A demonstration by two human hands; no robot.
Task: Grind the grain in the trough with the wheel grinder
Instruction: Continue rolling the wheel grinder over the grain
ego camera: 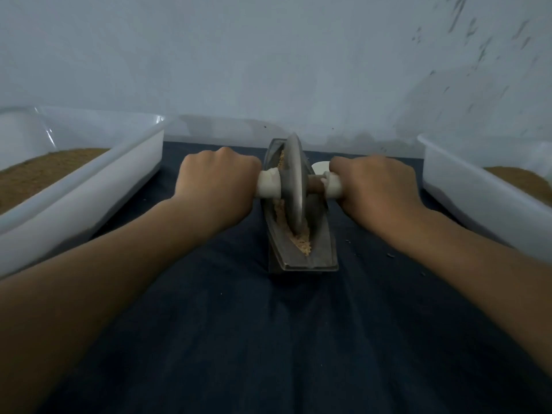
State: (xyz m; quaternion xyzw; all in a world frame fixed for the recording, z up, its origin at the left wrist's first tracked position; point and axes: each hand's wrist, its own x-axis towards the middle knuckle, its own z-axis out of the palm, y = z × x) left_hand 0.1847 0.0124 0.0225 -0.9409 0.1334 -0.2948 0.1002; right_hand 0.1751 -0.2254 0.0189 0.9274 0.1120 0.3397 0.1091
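Grey metal is what both the trough (316, 258) and the wheel (294, 180) are made of. The trough lies lengthwise on a dark blue cloth (268, 339), in the middle before the person, and the wheel stands upright in its groove, about at mid-length. The left hand (218, 180) is wrapped in a fist around the white left handle (268, 183), and the right hand (373, 183) is closed in the same way around the white right handle (333, 185); both have the knuckles up. The grain (301, 239) is inside the groove: a pale heap lies at the near end, just in front of the wheel, a thin line runs along the left of the wheel, and a little shows at the far end. The pieces at the near end look broken but coarse, not a fine powder, so I judge that the grinding is under way and not finished. More rolling along the full groove seems needed, and the grain at the ends has to come back under the wheel. A left tub (89, 186) and a right tub (466, 186), both white, stand at the sides, each with brown material inside; whether it is ground or raw I cannot tell. A small white round thing (320, 168) shows behind the right hand, partly hidden.
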